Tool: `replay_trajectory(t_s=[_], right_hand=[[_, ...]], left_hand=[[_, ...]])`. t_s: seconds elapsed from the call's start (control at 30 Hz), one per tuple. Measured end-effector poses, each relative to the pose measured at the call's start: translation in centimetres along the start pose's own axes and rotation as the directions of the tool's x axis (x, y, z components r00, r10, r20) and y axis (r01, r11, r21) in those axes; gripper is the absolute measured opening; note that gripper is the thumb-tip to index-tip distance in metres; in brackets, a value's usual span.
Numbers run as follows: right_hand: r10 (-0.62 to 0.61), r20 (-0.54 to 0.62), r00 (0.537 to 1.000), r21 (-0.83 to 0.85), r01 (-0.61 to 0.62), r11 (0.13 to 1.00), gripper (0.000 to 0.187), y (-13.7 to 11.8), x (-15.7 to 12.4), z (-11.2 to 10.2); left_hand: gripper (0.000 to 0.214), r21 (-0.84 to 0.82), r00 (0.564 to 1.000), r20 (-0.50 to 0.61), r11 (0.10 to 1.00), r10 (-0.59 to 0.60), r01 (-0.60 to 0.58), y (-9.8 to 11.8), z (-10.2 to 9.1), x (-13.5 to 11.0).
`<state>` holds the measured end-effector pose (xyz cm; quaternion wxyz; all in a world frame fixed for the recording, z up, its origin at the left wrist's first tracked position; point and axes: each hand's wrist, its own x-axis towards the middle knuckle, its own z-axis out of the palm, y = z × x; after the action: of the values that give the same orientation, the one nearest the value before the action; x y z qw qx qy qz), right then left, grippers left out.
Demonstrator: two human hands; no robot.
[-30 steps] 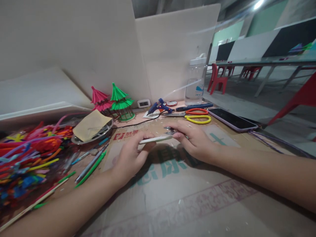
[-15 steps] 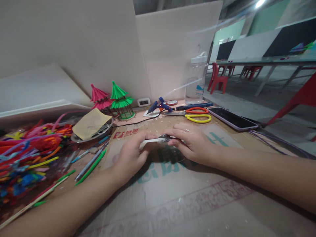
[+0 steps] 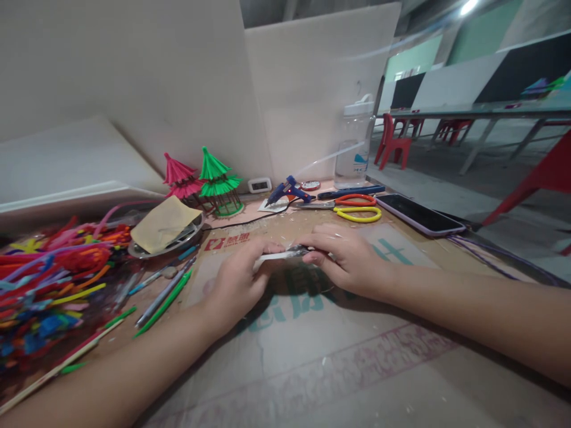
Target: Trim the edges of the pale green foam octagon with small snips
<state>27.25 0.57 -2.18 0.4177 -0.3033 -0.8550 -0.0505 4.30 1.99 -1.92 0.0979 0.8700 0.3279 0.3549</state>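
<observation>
My left hand [image 3: 238, 279] and my right hand [image 3: 352, 258] meet over a cardboard sheet [image 3: 312, 356] and both pinch one thin white stick [image 3: 279, 254]. The left fingers hold its left end. The right fingers close over its right end, where something small and dark shows that I cannot make out. Both hands rest low on the cardboard.
A heap of coloured pipe cleaners [image 3: 44, 285] lies left, with pens [image 3: 163, 294] and a metal dish under tan paper [image 3: 165, 229]. Pink and green paper pagodas [image 3: 205, 181], a blue glue gun [image 3: 288, 191], scissors [image 3: 354, 208], a phone [image 3: 419, 215] and a bottle [image 3: 354, 145] stand behind.
My hands have drawn closer together along the white stick, so less of it shows between them. They sit slightly lower over the cardboard.
</observation>
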Motion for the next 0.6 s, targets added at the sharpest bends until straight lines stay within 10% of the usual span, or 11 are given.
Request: replay_trajectory(t_s=[0.6], right_hand=[[-0.012,0.023,1.0,0.006,0.011,1.0,0.032,0.28,0.0,0.05]], left_hand=[[0.021,0.019,1.0,-0.019,1.0,0.011,-0.011,-0.2,0.09,-0.1]])
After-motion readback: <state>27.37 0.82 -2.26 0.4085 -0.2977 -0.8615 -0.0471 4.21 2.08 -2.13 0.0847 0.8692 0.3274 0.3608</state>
